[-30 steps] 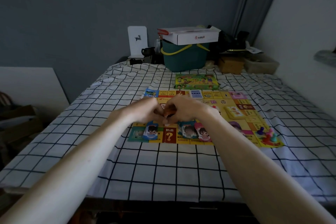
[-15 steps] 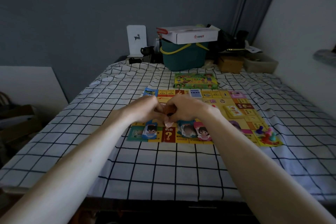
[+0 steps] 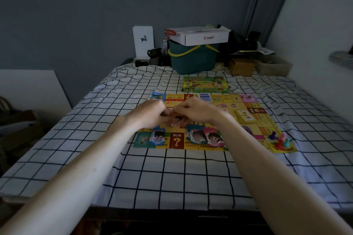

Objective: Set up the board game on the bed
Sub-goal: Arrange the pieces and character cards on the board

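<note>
Nearest the person, 3 stacks of character cards (image 3: 191, 136) already stand along the board's front edge, just below the fingers. Both the left hand (image 3: 150, 114) and right hand (image 3: 196, 110) pinch a small card (image 3: 176, 121) between them, over the game board (image 3: 254, 126). The board's long axis runs left-right. Right of the fingers sit pawns (image 3: 279, 139); beyond them, the game box (image 3: 205, 84). Setup looks mostly done.

Yellow game board (image 3: 254, 129) lies flat on the checked bed (image 3: 172, 173) (cards along its near edge).
</note>
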